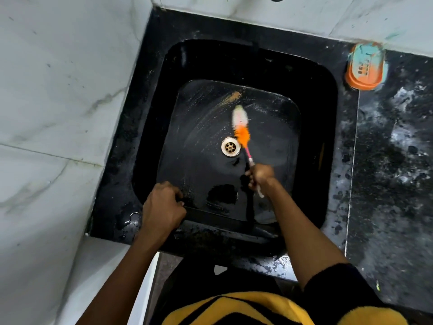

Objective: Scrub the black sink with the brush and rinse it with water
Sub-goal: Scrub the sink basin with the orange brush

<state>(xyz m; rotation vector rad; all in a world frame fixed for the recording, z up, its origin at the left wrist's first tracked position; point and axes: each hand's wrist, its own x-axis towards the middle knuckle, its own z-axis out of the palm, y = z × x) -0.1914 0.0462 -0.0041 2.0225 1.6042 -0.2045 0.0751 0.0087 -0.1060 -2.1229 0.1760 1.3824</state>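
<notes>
Two hands busy: right hand [261,175] grips brush [241,127] handle, bristles on sink [210,160] floor just beyond drain [231,146]; left hand [162,207] curls over near rim. I'd press bristles flat, overlap strokes toward drain.

Dim light, motion-blurred brush [241,127], wide-angle distortion

Black square sink [311,113], wet and streaked; orange-and-white bristled brush [241,127] lies angled on its floor beside the drain [230,146].
</notes>
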